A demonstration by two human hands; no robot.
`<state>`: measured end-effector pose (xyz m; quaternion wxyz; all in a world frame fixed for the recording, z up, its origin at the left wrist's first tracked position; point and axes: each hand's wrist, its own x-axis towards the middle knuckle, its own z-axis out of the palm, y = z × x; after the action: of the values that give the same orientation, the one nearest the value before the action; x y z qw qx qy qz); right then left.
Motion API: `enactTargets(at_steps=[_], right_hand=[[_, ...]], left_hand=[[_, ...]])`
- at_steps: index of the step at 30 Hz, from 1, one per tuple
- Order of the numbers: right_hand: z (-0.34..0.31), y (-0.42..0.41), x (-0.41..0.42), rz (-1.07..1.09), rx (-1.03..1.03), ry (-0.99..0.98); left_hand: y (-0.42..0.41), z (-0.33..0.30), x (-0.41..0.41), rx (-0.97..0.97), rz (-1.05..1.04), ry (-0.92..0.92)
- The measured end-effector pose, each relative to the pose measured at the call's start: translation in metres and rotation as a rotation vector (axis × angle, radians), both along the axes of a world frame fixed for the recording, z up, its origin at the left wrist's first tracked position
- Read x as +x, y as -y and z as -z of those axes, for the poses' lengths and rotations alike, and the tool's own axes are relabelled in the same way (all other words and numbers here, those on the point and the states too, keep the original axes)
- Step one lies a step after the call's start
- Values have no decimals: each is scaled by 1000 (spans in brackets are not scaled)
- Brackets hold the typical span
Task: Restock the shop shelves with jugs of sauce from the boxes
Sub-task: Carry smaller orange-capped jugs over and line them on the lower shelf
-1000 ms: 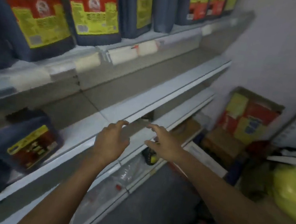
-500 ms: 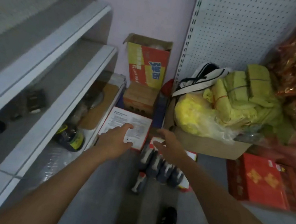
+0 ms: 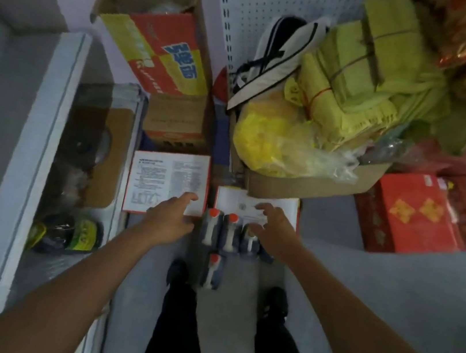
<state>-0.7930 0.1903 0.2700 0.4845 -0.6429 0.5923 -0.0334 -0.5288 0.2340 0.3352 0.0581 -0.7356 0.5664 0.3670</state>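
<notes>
Whereas a second ago both hands reached toward the shelf edge, the view has since swung down to the floor stock. Left of the cluster of dark sauce jugs with red caps and white handles (image 3: 228, 233), the white metal shelf (image 3: 31, 164) holds few jugs. The left hand (image 3: 172, 218) hovers just left of the cluster, fingers loosely spread, holding nothing. The right hand (image 3: 274, 227) hangs over the cluster's right side, fingers spread, empty. Judgement: a fresh pickup is beginning.

Four dark jugs stand upright on the grey floor: three jugs (image 3: 229, 231) in a row, red-capped with white handles, and a fourth jug (image 3: 212, 271) just beside them, nearer the feet.
</notes>
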Motion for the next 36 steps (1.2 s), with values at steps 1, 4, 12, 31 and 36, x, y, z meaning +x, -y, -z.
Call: enactTargets(at_steps=[1, 4, 12, 31, 36], right_hand=[[20, -2, 8, 17, 50, -18], [81, -13, 38, 59, 140, -84], [296, -70, 163, 440, 418, -99], [411, -84, 274, 898, 207, -139], [421, -86, 270, 839, 155, -192]], left_hand=[[11, 18, 11, 32, 38, 7], [42, 80, 44, 114, 160, 29], [116, 306, 104, 324, 484, 16], [167, 518, 99, 240, 1060, -248], [165, 525, 100, 162, 1088, -315]])
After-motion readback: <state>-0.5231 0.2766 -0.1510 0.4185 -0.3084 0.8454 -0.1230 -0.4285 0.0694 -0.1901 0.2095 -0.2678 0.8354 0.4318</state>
